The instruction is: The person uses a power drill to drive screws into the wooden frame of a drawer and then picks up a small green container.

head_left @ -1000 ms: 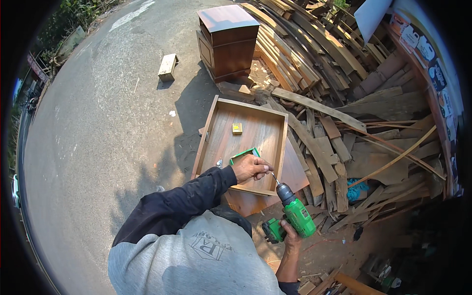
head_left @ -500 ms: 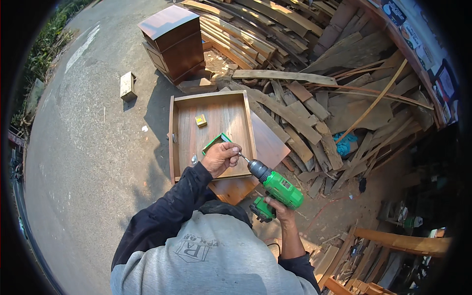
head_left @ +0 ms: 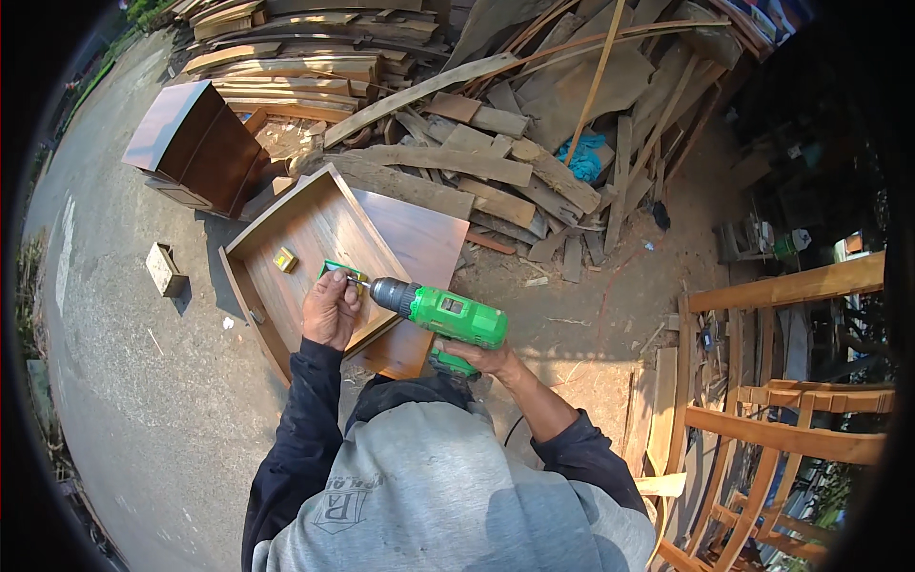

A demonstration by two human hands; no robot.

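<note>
Right hand [head_left: 479, 357] wraps green cordless drill [head_left: 459, 317], chuck above wooden drawer's [head_left: 319, 227] near corner. Left hand [head_left: 331, 310]: fingers pinched narrow at bit tip; cannot tell whether gripping a screw.

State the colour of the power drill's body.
Bright green power drill body, with a black chuck; best seen in the head view.

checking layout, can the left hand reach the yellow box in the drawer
Probably yes: nothing visible blocks the way to the yellow box, though the left hand is at the tip of the drill.
</note>
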